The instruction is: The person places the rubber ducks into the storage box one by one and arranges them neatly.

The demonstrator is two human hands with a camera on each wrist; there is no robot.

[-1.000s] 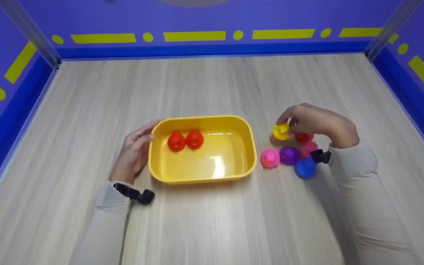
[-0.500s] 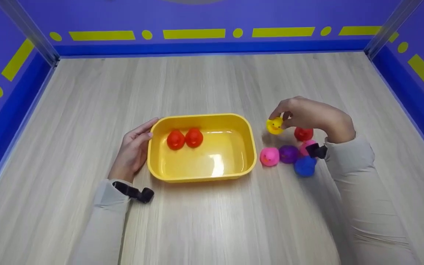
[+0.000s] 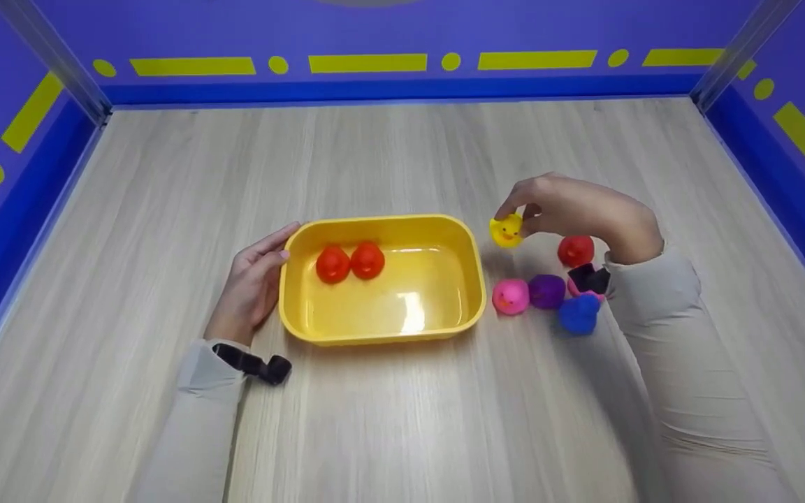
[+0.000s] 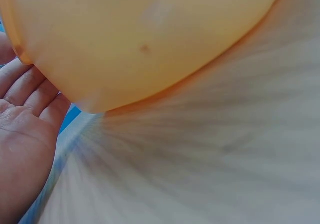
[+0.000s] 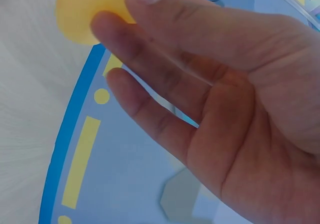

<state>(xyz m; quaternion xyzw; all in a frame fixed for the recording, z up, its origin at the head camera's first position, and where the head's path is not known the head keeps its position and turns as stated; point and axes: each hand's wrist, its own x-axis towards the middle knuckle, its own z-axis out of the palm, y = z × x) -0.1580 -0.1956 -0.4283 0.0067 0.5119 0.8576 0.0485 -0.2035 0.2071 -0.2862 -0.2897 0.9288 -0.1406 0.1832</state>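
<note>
My right hand (image 3: 574, 209) pinches a yellow rubber duck (image 3: 506, 230) between thumb and fingers, raised off the table just right of a yellow plastic tub (image 3: 381, 339). The same duck (image 5: 90, 14) shows only partly in the right wrist view, at the thumb tip. At the tub's left end my left hand (image 3: 245, 290) grips the rim, thumb at the edge and fingers along the outer wall. Two red rubber ducks (image 3: 333, 265) sit side by side inside the tub, towards its back left. From the left wrist, the tub's wall (image 4: 145, 74) fills the upper view.
Right of the tub several ducks stand on the wood-grain table: a pink duck (image 3: 511, 297), a purple duck (image 3: 547, 292), a blue duck (image 3: 579, 314) and a red duck (image 3: 576, 251). Another pink one is half hidden by the right wrist camera (image 3: 589, 279). Purple walls (image 3: 402, 35) enclose the table.
My right hand has lifted the yellow duck away from the other ducks and carried it left and back, towards the tub. My left hand stays on the tub's rim.
</note>
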